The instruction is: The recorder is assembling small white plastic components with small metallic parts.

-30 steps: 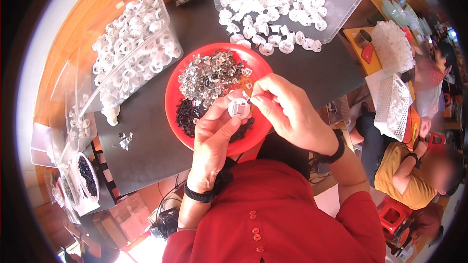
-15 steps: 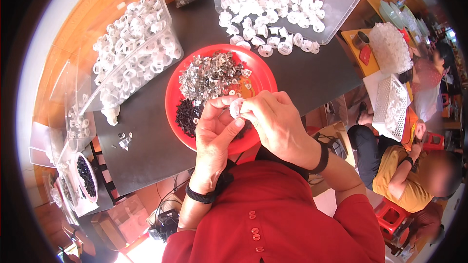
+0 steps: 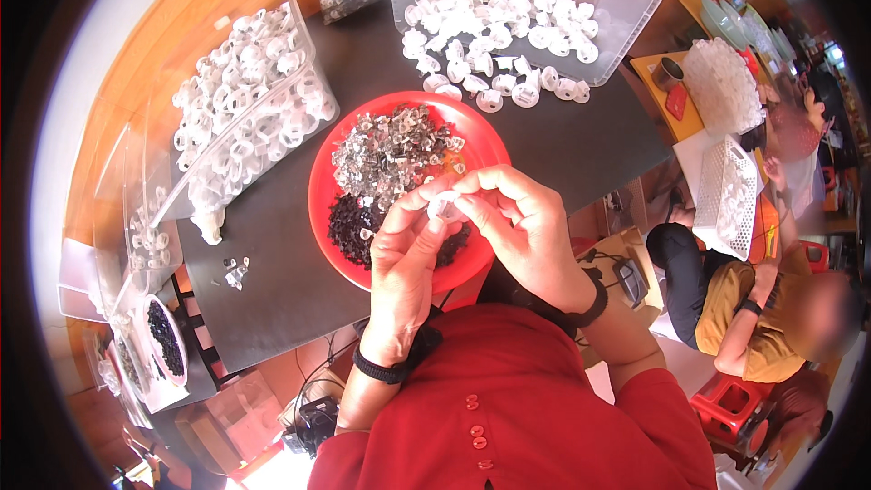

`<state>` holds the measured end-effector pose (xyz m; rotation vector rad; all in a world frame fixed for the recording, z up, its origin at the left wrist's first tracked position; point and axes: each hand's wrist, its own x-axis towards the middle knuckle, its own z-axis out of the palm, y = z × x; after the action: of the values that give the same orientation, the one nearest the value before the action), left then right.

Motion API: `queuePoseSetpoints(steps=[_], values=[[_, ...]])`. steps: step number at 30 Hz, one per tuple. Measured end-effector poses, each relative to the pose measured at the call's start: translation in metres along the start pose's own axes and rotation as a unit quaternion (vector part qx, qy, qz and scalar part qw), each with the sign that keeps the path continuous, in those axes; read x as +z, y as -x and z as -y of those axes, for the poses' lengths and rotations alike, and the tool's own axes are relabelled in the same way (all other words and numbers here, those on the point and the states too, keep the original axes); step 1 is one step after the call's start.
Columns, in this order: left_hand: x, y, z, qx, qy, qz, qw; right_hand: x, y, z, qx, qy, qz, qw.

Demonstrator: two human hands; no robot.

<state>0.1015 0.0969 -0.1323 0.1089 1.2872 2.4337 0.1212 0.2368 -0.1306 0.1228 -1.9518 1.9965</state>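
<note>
Between my two hands is a small round white plastic part (image 3: 444, 208). My left hand (image 3: 406, 249) pinches its left side between thumb and fingers. The thumb and forefinger of my right hand (image 3: 519, 222) close on its right edge. Both hands are over the near side of a red round tray (image 3: 490, 141). A heap of small shiny metal pieces (image 3: 386, 150) fills the tray's far part. Small black pieces (image 3: 349, 227) lie at its left, partly behind my left hand.
White plastic parts (image 3: 490, 14) spill from a tipped clear bin (image 3: 626, 0) onto the dark table (image 3: 263, 286). Another clear bin (image 3: 313, 82) of white rings stands left. A few loose bits (image 3: 236, 272) lie near it. A person (image 3: 739, 318) sits at right beside a white basket (image 3: 726, 204).
My right hand has turned and its fingers have opened out somewhat around the white part. The view has shifted slightly, and the seated person's arm has moved.
</note>
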Motion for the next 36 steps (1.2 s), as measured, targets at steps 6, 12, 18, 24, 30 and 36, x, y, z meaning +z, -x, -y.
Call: queuePoseSetpoints(steps=[6,12,18,24,30,36], values=[[-0.006,-0.003,0.007,-0.001,0.058,-0.006,0.998,0.004,0.004,0.001,0.045,0.003,-0.012,0.999],[-0.008,-0.005,0.004,-0.012,0.062,-0.013,0.998,0.006,0.002,-0.004,-0.015,0.028,-0.025,0.999],[-0.007,-0.009,-0.005,-0.05,0.077,-0.058,0.994,0.001,-0.01,0.005,-0.044,0.093,0.013,0.995],[-0.027,-0.007,-0.021,-0.02,0.041,-0.12,0.992,-0.027,-0.023,0.0,-0.016,0.279,0.085,0.956],[-0.032,-0.006,-0.025,0.004,0.025,-0.141,0.99,-0.021,-0.017,-0.009,-0.104,0.47,0.171,0.86],[-0.032,-0.006,-0.025,-0.003,0.003,-0.115,0.993,-0.013,-0.021,-0.008,-0.093,0.54,0.23,0.804]])
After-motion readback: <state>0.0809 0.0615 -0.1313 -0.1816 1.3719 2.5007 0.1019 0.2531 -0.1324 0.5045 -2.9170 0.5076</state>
